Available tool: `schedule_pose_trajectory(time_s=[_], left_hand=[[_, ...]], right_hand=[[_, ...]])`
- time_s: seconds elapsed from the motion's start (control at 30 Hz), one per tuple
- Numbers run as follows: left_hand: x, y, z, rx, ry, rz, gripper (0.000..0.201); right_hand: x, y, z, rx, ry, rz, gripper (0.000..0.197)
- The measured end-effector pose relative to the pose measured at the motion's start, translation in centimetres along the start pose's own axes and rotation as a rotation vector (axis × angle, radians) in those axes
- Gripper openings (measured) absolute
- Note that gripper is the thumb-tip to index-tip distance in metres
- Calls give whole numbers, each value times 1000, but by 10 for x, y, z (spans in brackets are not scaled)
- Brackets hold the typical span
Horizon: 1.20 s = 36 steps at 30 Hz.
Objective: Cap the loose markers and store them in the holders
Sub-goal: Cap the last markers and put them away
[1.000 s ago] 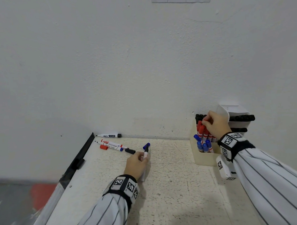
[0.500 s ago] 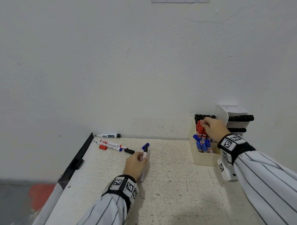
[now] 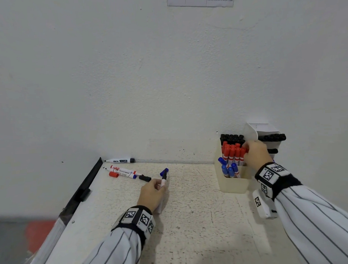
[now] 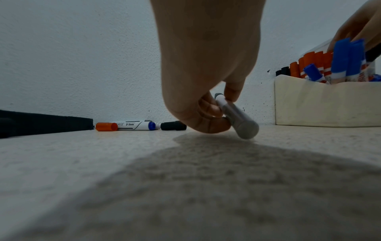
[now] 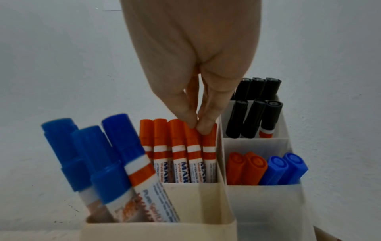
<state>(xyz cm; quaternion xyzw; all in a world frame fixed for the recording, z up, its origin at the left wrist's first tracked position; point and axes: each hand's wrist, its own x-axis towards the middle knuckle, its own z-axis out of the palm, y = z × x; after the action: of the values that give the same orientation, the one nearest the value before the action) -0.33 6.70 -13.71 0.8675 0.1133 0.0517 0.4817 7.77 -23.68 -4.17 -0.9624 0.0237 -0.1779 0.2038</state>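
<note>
My left hand [image 3: 159, 186] rests on the table and grips an uncapped white marker [image 3: 163, 180] by its barrel, dark tip pointing away. A loose blue cap [image 3: 164, 171] lies just past that tip. In the left wrist view the fingers [image 4: 208, 107] curl round the marker [image 4: 237, 117]. My right hand [image 3: 246, 150] is over the cream holder [image 3: 233, 184]. Its thumb and fingertips [image 5: 203, 125] pinch the cap of a red marker [image 5: 209, 151] standing in the row of red ones.
Near the back left lie an uncapped black marker [image 3: 121, 160], two more uncapped markers [image 3: 123, 172], a red cap [image 3: 113, 174] and a black cap [image 3: 144, 178]. A white holder [image 3: 267, 128] with black markers stands by the wall. A black rail [image 3: 86, 186] edges the table's left side.
My right hand has come down and pushed the red marker into the cream holder's red row. The left hand and its marker have hardly moved.
</note>
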Motion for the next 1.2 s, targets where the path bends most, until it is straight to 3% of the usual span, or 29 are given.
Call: schedule_pose_trajectory(time_s=[0.37, 0.6, 0.77, 0.87, 0.97, 1.1, 1.2], left_hand=[[0, 0, 0, -8, 5, 5, 26], [0, 0, 0, -26, -3, -2, 26], [1, -2, 0, -12, 14, -5, 26], [1, -1, -2, -3, 53, -27, 27], [0, 0, -4, 4, 104, -44, 29], [0, -1, -7, 27, 126, -67, 30], [0, -3, -13, 37, 139, -61, 29]], right_hand=[[-5, -4, 7, -8, 48, 23, 24], [-21, -12, 0, -26, -5, -150, 29], [-22, -11, -1, 0, -54, -139, 38], [-20, -15, 6, 5, -76, -204, 26], [-18, -22, 5, -12, -70, -199, 26], [-12, -26, 7, -270, -274, -165, 44], [-13, -36, 6, -224, -314, -111, 49]])
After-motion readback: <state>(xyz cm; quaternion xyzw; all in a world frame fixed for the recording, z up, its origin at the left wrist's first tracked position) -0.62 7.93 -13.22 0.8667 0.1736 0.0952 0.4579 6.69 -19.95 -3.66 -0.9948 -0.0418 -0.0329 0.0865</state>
